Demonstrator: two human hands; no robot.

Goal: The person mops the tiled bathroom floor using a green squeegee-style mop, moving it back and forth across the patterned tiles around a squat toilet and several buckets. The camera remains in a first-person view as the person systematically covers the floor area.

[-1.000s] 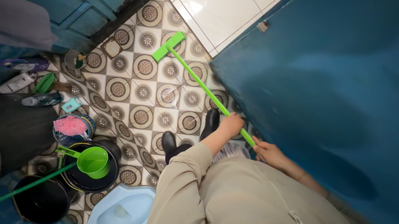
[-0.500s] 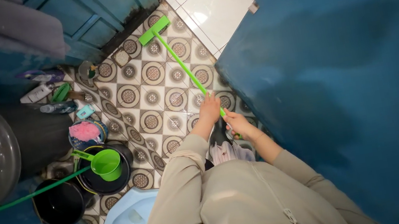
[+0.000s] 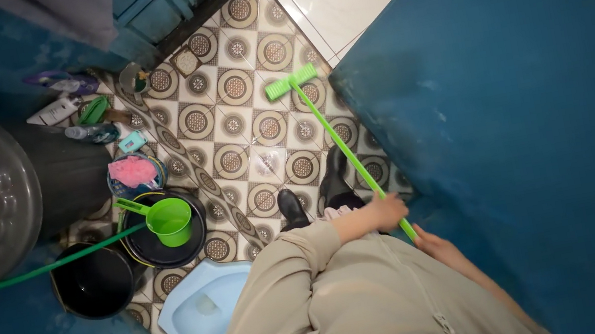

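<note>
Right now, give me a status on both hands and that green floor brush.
Left hand and right hand both gripping the green brush handle. Brush head down on patterned tiles. Blue wall close alongside.

The broom [image 3: 338, 143] is lying slantwise across the floor [image 3: 224, 123], its head resting on the tiles near the wall [image 3: 532, 109] at the right. Both hands are sitting on the handle's near end, the left hand [image 3: 385, 212] just ahead of the right hand [image 3: 431, 237]. Two shoes [image 3: 314, 192] are standing left of the handle. Further left, a scoop [image 3: 166, 218] is sitting in a basin [image 3: 200, 237], with a bucket [image 3: 93, 280] beside it and a squat toilet [image 3: 200, 306] nearer the person.
</note>
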